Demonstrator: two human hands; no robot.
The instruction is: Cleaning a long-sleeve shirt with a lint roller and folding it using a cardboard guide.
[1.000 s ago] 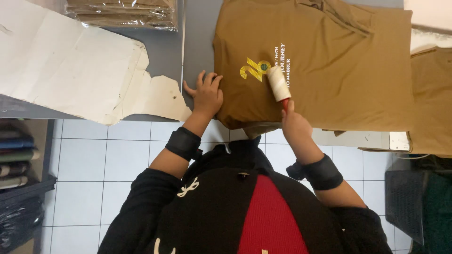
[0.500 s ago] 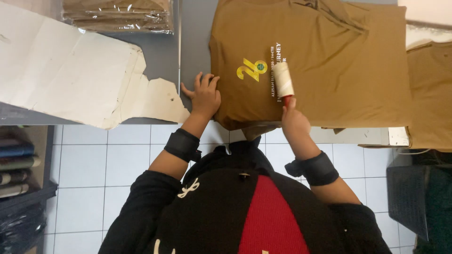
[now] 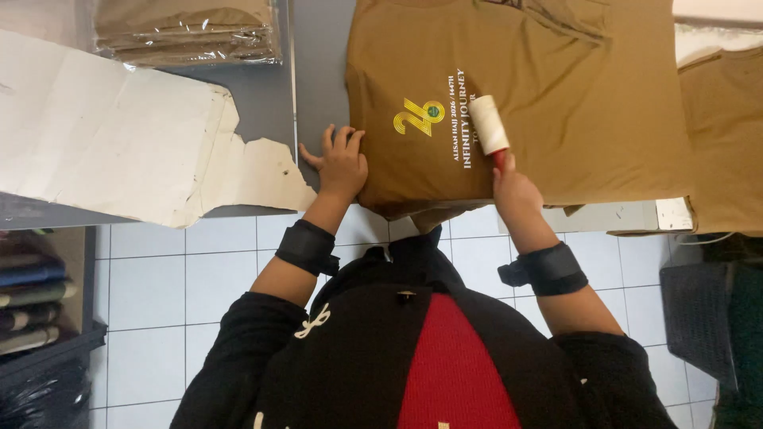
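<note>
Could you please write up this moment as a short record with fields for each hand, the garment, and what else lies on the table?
Left hand: flat, fingers spread, pressing the near left edge of the brown T-shirt.
Right hand: gripping the red handle of a lint roller, whose white roll lies on the shirt beside the yellow print.
Garment: spread flat on the grey table.
To the left: torn white paper sheet; bagged folded shirts beyond it.
To the right: another brown garment.

1. The T-shirt (image 3: 556, 95) is mustard brown, with a yellow and white print on its chest.
2. On that print lies a lint roller (image 3: 488, 124), white with a red handle.
3. Left of the T-shirt, the table (image 3: 318, 56) is grey and the torn cardboard (image 3: 119, 151) off-white.
</note>
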